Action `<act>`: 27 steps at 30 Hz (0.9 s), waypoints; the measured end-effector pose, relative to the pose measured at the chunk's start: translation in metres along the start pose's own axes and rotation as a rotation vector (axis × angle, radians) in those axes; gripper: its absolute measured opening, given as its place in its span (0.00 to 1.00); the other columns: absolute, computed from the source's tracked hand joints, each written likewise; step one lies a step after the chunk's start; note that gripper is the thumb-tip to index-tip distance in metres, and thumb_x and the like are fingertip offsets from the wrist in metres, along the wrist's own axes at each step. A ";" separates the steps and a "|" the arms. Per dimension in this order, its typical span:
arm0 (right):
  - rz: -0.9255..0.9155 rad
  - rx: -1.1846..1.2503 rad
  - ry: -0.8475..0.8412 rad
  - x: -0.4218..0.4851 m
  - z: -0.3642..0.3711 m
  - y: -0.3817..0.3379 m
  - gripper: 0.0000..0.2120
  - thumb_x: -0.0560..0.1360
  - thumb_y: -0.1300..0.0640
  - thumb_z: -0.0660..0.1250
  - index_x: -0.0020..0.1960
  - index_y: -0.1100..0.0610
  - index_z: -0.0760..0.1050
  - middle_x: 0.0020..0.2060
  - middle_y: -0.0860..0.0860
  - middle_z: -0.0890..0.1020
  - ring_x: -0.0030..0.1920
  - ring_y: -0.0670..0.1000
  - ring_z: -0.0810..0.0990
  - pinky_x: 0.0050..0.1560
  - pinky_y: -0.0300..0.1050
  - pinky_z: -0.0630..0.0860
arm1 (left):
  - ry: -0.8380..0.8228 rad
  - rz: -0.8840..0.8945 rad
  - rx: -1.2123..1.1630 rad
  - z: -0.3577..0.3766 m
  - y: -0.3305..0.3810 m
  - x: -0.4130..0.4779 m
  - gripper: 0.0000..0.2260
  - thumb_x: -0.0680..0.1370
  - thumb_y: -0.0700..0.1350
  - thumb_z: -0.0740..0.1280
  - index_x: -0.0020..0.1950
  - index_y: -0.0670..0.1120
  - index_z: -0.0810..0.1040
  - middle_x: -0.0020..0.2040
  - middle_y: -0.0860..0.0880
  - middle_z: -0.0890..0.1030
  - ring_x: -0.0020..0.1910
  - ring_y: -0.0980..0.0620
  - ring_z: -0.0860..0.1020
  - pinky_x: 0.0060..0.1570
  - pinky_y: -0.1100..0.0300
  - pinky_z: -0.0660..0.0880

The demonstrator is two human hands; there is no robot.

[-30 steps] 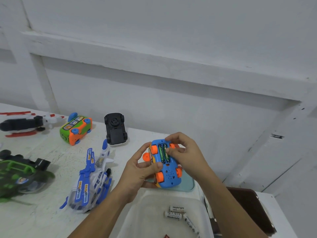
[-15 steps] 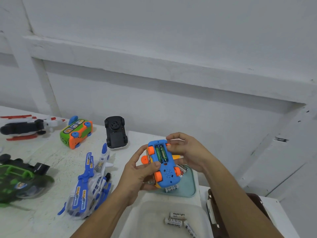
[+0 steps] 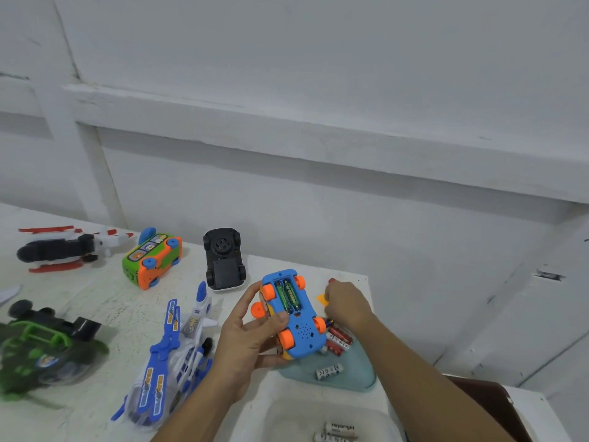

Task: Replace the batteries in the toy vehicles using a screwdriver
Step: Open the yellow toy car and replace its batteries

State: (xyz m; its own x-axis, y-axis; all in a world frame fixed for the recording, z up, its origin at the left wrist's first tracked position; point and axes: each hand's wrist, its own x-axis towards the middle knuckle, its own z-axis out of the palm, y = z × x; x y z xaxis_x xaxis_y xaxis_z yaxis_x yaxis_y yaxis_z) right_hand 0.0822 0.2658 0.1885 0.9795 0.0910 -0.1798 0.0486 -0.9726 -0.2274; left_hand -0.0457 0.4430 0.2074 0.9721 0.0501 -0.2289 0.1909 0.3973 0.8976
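Nearest to the camera, a white tub (image 3: 287,419) holds batteries marked Heybright (image 3: 341,430). Just behind it a teal tray (image 3: 360,374) holds more loose cells (image 3: 338,341). If the two lots get mixed, I think a used cell could go back into a toy.

Above the tray the left hand (image 3: 245,339) grips the blue toy car (image 3: 302,333) belly up, with the thumb across the underside and the fingers curled behind. The compartment is uncovered and two green batteries (image 3: 288,295) lie in it. Only one hand carries the car, so a tilt may let the cells drop out, or the car may slip.

Beyond the car the right hand (image 3: 345,303) is low on the counter (image 3: 95,307), fingers curled downward beside an orange piece (image 3: 320,298), perhaps the cover. I cannot tell whether it pinches anything. This spot is near the counter edge, so a small cover or screw pushed by the fingers could fall off and be lost.

Farther back lie a black car (image 3: 224,258) on its roof and a green and orange bus (image 3: 153,256)
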 end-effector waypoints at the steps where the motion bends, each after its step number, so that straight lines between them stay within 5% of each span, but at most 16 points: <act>1: 0.006 -0.013 0.013 0.001 0.003 -0.001 0.07 0.70 0.70 0.60 0.42 0.60 0.67 0.41 0.55 0.76 0.40 0.55 0.73 0.27 0.41 0.61 | 0.000 -0.001 0.002 0.000 0.000 0.000 0.27 0.69 0.40 0.74 0.62 0.63 0.74 0.48 0.42 0.86 0.45 0.39 0.85 0.35 0.44 0.82; 4: 0.023 -0.022 0.059 0.003 0.008 -0.002 0.08 0.69 0.71 0.61 0.47 0.61 0.70 0.36 0.54 0.74 0.40 0.55 0.73 0.27 0.41 0.60 | -0.008 -0.003 0.007 -0.001 0.001 0.000 0.29 0.66 0.41 0.74 0.62 0.63 0.74 0.49 0.42 0.86 0.46 0.39 0.85 0.35 0.44 0.82; 8: -0.004 0.043 0.047 0.004 0.008 -0.006 0.08 0.69 0.70 0.64 0.46 0.61 0.73 0.47 0.57 0.80 0.43 0.55 0.77 0.35 0.41 0.68 | -0.014 -0.006 0.005 -0.001 0.000 0.000 0.29 0.65 0.42 0.75 0.62 0.63 0.74 0.49 0.42 0.86 0.46 0.39 0.85 0.36 0.44 0.82; 13: 0.062 0.563 0.097 -0.001 -0.011 -0.010 0.11 0.71 0.64 0.72 0.53 0.59 0.78 0.46 0.52 0.79 0.37 0.46 0.76 0.34 0.36 0.70 | -0.019 -0.013 0.003 -0.001 -0.002 0.002 0.29 0.65 0.42 0.75 0.62 0.63 0.74 0.50 0.42 0.86 0.45 0.39 0.85 0.36 0.44 0.82; 18: 0.012 0.976 0.158 -0.034 -0.061 -0.029 0.08 0.71 0.62 0.73 0.49 0.56 0.81 0.40 0.53 0.82 0.29 0.43 0.76 0.27 0.35 0.69 | -0.008 0.002 0.003 -0.001 -0.006 0.004 0.31 0.65 0.42 0.75 0.64 0.62 0.73 0.50 0.42 0.86 0.45 0.40 0.85 0.36 0.45 0.82; 21: -0.097 0.961 0.170 -0.064 -0.074 -0.039 0.08 0.71 0.62 0.72 0.49 0.55 0.81 0.41 0.50 0.83 0.28 0.38 0.76 0.29 0.32 0.70 | -0.003 0.015 -0.006 0.001 -0.006 0.005 0.32 0.65 0.41 0.74 0.66 0.60 0.72 0.49 0.42 0.86 0.45 0.40 0.85 0.34 0.47 0.82; 27: -0.115 0.726 0.219 -0.097 -0.049 -0.050 0.12 0.71 0.59 0.69 0.53 0.52 0.81 0.45 0.47 0.81 0.41 0.43 0.79 0.37 0.34 0.73 | 0.003 0.030 0.000 0.007 -0.005 0.005 0.33 0.64 0.41 0.75 0.66 0.60 0.72 0.48 0.43 0.86 0.40 0.44 0.85 0.32 0.51 0.80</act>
State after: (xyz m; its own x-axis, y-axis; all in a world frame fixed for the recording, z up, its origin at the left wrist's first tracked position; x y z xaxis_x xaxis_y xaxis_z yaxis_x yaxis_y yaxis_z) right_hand -0.0052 0.2947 0.2642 0.9961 0.0650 0.0590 0.0855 -0.5680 -0.8186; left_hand -0.0413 0.4351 0.2044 0.9772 0.0646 -0.2025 0.1612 0.3954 0.9042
